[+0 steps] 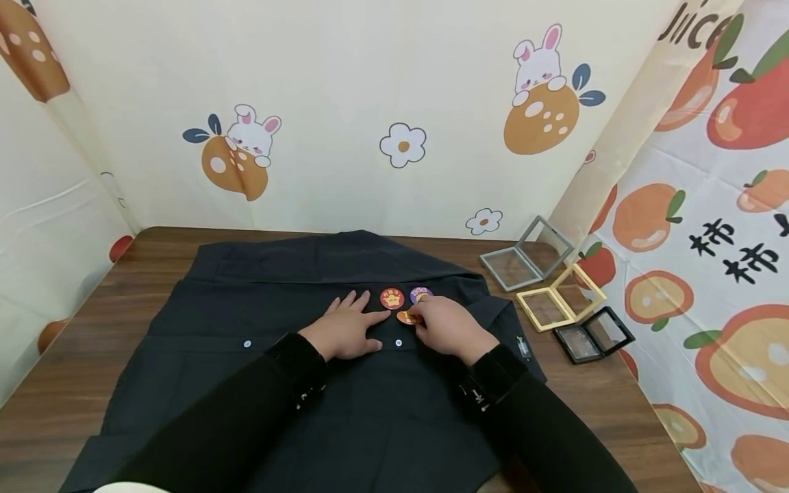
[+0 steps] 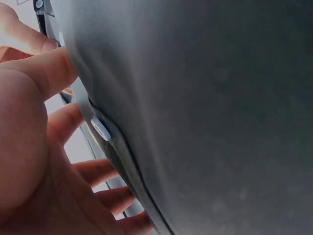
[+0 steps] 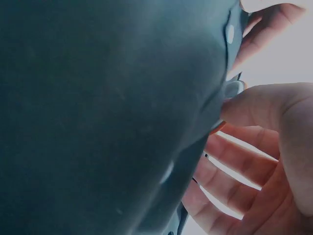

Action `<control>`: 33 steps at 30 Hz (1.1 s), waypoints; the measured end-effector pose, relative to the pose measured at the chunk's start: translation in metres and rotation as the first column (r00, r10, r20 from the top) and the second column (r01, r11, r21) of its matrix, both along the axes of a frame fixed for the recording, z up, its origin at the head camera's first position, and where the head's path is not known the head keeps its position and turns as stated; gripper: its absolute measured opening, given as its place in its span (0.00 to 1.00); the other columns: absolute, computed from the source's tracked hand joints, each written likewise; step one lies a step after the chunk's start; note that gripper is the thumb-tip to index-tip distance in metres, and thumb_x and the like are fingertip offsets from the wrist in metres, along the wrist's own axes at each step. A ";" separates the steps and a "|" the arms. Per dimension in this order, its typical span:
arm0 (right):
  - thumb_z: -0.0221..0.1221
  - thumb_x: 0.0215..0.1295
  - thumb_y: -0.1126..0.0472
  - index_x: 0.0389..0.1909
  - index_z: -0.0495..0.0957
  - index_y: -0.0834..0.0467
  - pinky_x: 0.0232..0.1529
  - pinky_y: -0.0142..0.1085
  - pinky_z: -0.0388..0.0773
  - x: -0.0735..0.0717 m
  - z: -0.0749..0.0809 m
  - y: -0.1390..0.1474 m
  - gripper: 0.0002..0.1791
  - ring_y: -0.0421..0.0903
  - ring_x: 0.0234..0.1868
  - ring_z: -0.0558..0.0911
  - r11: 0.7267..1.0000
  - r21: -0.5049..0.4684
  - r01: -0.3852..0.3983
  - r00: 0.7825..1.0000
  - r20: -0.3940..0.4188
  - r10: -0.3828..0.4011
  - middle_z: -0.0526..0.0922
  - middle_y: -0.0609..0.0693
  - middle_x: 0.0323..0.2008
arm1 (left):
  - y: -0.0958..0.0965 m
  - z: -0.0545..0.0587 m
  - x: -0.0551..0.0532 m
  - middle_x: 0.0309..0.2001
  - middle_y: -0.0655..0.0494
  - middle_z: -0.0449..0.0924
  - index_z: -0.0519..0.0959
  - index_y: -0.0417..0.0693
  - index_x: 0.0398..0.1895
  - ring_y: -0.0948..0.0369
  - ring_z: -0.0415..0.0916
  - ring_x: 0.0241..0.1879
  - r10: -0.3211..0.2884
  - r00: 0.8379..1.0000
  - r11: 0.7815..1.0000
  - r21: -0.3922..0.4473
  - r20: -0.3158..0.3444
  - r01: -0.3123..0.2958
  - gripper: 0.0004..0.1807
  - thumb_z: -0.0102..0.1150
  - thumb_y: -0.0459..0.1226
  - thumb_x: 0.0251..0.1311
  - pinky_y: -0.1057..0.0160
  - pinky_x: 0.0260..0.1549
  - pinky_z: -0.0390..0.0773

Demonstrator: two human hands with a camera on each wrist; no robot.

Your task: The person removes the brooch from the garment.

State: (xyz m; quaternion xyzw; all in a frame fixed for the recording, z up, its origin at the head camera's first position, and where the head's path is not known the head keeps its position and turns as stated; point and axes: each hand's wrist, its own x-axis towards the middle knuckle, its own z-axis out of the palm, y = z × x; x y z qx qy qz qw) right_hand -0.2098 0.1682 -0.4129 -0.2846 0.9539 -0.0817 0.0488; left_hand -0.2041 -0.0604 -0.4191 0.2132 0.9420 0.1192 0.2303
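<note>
A dark navy button-up shirt (image 1: 246,383) lies spread on the table under both hands. My left hand (image 1: 346,326) rests on it with fingers spread, its index fingertip close to a round red badge (image 1: 392,298). Thumb and index finger of my right hand (image 1: 453,329) pinch an orange badge (image 1: 407,318) at the shirt front, partly covered by the fingers. Just above that hand sits a purple badge (image 1: 420,294), also partly hidden. Below the orange badge shows a small white button (image 1: 398,343); in the left wrist view a pale button (image 2: 100,129) stands near the fingers.
Three hinged square cases stand open at the table's right: a grey one (image 1: 513,268), a yellow one (image 1: 545,308) and a black one (image 1: 578,344). A small shiny clip-like piece (image 1: 523,348) lies on the shirt's right side. Printed curtains surround the wooden table (image 1: 80,370).
</note>
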 end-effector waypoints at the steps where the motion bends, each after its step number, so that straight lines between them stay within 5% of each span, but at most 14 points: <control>1: 0.63 0.70 0.62 0.51 0.87 0.54 0.52 0.43 0.79 -0.001 0.001 0.001 0.11 0.44 0.42 0.82 1.000 -0.013 0.004 1.000 0.009 -0.004 0.85 0.47 0.43 | 0.000 0.000 0.000 0.83 0.45 0.41 0.61 0.72 0.80 0.43 0.33 0.81 -0.002 1.000 1.000 0.000 -0.003 0.002 0.36 0.58 0.57 0.71 0.39 0.76 0.39; 9: 0.63 0.74 0.59 0.45 0.86 0.52 0.42 0.41 0.78 -0.014 0.005 0.008 0.05 0.40 0.32 0.77 0.990 -0.122 0.075 0.988 0.141 -0.057 0.82 0.42 0.35 | 0.000 -0.005 -0.001 0.83 0.44 0.40 0.61 0.72 0.81 0.43 0.33 0.81 -0.014 1.000 1.000 -0.011 -0.014 0.014 0.36 0.57 0.58 0.72 0.39 0.76 0.40; 17: 0.61 0.76 0.57 0.47 0.85 0.53 0.43 0.42 0.79 -0.024 0.007 0.004 0.08 0.42 0.36 0.80 0.970 -0.182 0.161 0.976 0.175 -0.129 0.84 0.46 0.39 | 0.001 0.000 -0.003 0.83 0.45 0.43 0.59 0.65 0.82 0.43 0.36 0.81 -0.016 1.000 1.000 -0.011 -0.018 0.016 0.38 0.57 0.57 0.72 0.39 0.76 0.42; 27: 0.61 0.76 0.54 0.42 0.83 0.54 0.37 0.42 0.77 -0.026 0.005 -0.007 0.07 0.45 0.30 0.78 0.920 -0.176 0.350 0.928 0.201 -0.314 0.82 0.46 0.33 | 0.009 0.009 -0.003 0.81 0.41 0.48 0.60 0.47 0.80 0.44 0.48 0.79 -0.002 0.997 1.000 0.009 -0.079 0.003 0.42 0.61 0.55 0.71 0.44 0.76 0.49; 33: 0.59 0.77 0.54 0.41 0.82 0.53 0.32 0.42 0.74 -0.027 0.003 -0.012 0.08 0.47 0.27 0.77 0.897 -0.154 0.414 0.901 0.213 -0.379 0.80 0.48 0.30 | 0.014 0.007 -0.006 0.82 0.43 0.45 0.53 0.52 0.84 0.42 0.47 0.79 -0.048 0.993 0.999 -0.015 -0.105 0.047 0.46 0.61 0.56 0.70 0.44 0.75 0.50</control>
